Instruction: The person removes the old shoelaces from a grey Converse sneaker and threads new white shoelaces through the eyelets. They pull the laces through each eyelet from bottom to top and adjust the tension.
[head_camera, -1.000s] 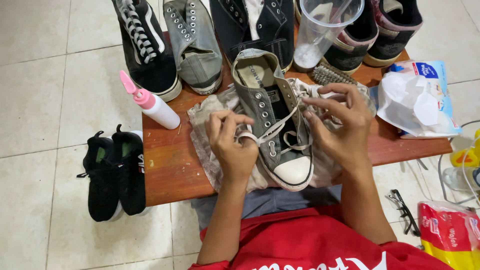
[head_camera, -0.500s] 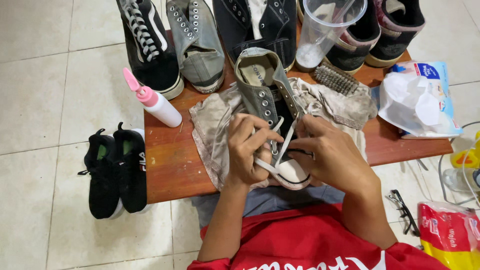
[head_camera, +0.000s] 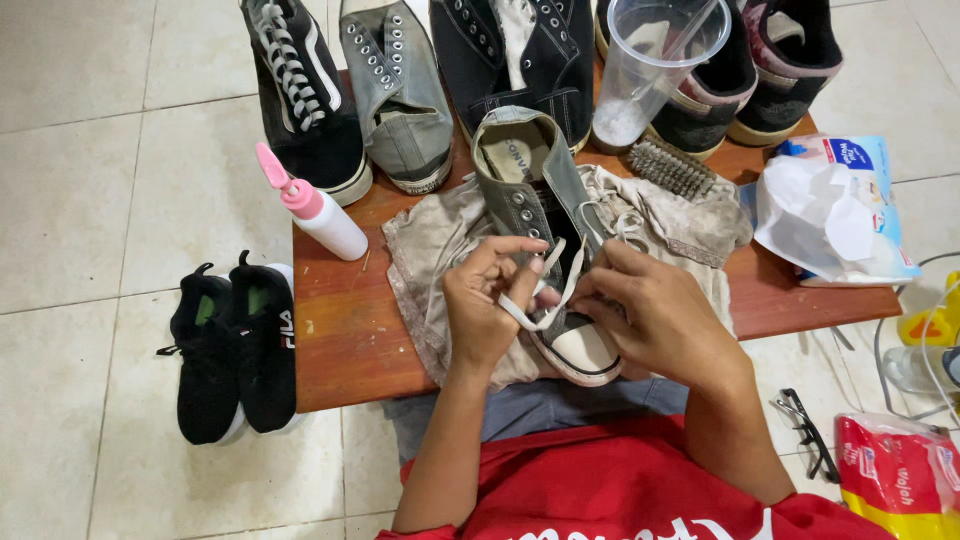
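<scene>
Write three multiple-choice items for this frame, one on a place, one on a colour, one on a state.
1. Where does the pair of black sneakers lie?
A. On the floor beside the table's left end
B. On the table by the cup
C. On the person's lap

2. What colour is the cap of the white squeeze bottle?
A. Green
B. Pink
C. Black

3. How is the white shoelace held?
A. Lying loose, untouched
B. Pinched by the left hand and the right hand over the grey sneaker
C. Wound round the brush

Answers:
1. A, the pair rests on the tiles left of the wooden table.
2. B, its nozzle and cap show pink.
3. B, both hands grip the lace above the shoe's toe, which rests on a dirty cloth.
</scene>
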